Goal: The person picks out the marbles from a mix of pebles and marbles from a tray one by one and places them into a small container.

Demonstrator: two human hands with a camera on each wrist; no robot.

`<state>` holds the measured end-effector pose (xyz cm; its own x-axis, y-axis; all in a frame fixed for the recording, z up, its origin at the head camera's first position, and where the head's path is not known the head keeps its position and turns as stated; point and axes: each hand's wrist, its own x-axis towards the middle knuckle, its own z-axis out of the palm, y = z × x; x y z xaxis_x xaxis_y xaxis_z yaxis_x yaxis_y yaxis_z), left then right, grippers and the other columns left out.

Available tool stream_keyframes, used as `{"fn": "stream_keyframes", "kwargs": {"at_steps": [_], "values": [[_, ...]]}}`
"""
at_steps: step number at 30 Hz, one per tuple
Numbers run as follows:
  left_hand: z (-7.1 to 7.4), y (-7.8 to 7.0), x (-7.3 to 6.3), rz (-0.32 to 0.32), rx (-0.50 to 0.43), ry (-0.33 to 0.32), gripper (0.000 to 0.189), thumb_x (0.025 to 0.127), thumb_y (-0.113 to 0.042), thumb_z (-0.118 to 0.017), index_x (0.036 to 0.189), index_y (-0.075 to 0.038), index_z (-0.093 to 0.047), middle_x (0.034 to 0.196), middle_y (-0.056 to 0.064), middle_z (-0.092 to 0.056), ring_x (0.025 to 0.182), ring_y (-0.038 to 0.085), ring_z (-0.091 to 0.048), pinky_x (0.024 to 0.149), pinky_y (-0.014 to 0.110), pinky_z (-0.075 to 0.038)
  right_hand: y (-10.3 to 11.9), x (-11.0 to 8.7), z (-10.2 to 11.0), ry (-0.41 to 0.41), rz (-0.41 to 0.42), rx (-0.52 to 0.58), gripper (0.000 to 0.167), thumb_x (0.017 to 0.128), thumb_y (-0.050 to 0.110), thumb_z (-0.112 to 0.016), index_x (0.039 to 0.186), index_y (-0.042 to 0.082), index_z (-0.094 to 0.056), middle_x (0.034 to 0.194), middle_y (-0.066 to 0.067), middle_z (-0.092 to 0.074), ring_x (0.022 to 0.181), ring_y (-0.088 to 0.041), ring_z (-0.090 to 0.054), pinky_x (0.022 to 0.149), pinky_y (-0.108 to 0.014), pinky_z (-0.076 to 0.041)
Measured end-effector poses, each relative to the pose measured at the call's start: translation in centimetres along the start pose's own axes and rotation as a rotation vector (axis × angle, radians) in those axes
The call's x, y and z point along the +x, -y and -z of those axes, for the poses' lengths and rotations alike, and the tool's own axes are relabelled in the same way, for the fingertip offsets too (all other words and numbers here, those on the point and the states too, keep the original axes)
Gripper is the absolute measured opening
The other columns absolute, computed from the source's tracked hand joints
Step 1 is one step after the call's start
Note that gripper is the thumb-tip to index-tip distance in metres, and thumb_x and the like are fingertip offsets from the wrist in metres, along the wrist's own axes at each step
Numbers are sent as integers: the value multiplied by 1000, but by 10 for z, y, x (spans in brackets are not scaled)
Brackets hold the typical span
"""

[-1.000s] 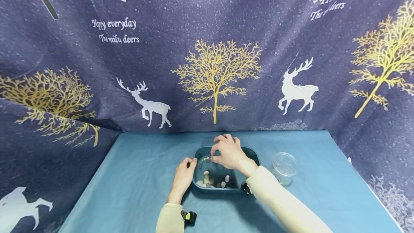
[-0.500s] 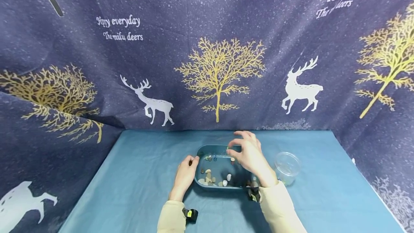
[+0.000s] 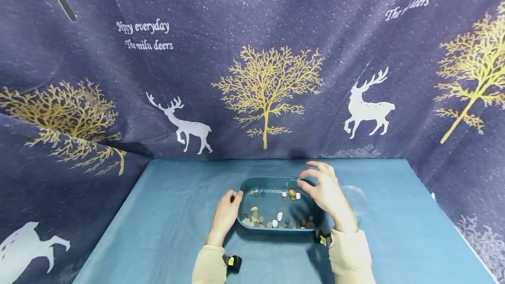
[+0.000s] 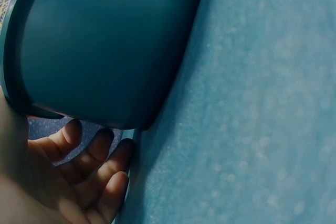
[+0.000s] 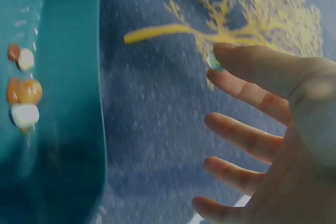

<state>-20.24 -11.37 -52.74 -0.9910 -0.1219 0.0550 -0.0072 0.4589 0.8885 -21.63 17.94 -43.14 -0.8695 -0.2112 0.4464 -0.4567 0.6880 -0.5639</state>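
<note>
Teal, the tray [image 3: 272, 205] lies near the bench's [image 3: 165, 231] far edge in the head view, small stones [image 3: 279, 216] inside. The left hand [image 3: 228, 208] grips its left end; the right hand [image 3: 325, 192] is raised at the end towards the bench's right edge, beside a clear jar [image 3: 357, 200]. Left wrist view: fingers loosely curled beneath the tray's lip. Right wrist view: thumb and forefinger pinch a greenish glass bead [image 5: 212, 61], other fingers spread.

And it's right grip [image 3: 325, 189] up, thumb [image 5: 262, 64] and index finger [image 5: 249, 94] pinching, other three fingers [image 5: 247, 136] fanned apart, left grip [image 3: 226, 211] lower, its fingers bent, both forearms [image 3: 352, 255] stretched forward
</note>
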Motion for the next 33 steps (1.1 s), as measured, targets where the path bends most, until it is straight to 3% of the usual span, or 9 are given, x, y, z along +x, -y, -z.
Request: {"fn": "stream_keyframes", "kwargs": {"at_steps": [12, 19, 33], "values": [[3, -3, 1, 0, 4, -13, 34, 103, -42, -49, 84, -14, -54, 69, 4, -44, 57, 21, -40, 59, 34, -34, -47, -21, 40, -148, -63, -32, 11, 78, 12, -81, 86, 10, -73, 120, -24, -61, 118, -50, -42, 99, -59, -27], [-1, -2, -1, -11, 0, -3, 35, 103, -44, -48, 85, -14, -54, 70, 4, -45, 57, 21, -40, 59, 34, -34, -68, -37, 56, -57, -178, -34, 15, 85, 23, -77, 92, 11, -73, 127, -22, -57, 122, -52, -37, 97, -63, -27], [0, 2, 0, -14, -6, 0, 40, 101, -50, -47, 84, -15, -53, 70, 4, -44, 57, 21, -40, 59, 34, -34, -99, -55, 61, 94, -276, -20, 22, 89, 28, -73, 97, 8, -73, 129, -26, -55, 123, -49, -44, 95, -61, -35]]}}
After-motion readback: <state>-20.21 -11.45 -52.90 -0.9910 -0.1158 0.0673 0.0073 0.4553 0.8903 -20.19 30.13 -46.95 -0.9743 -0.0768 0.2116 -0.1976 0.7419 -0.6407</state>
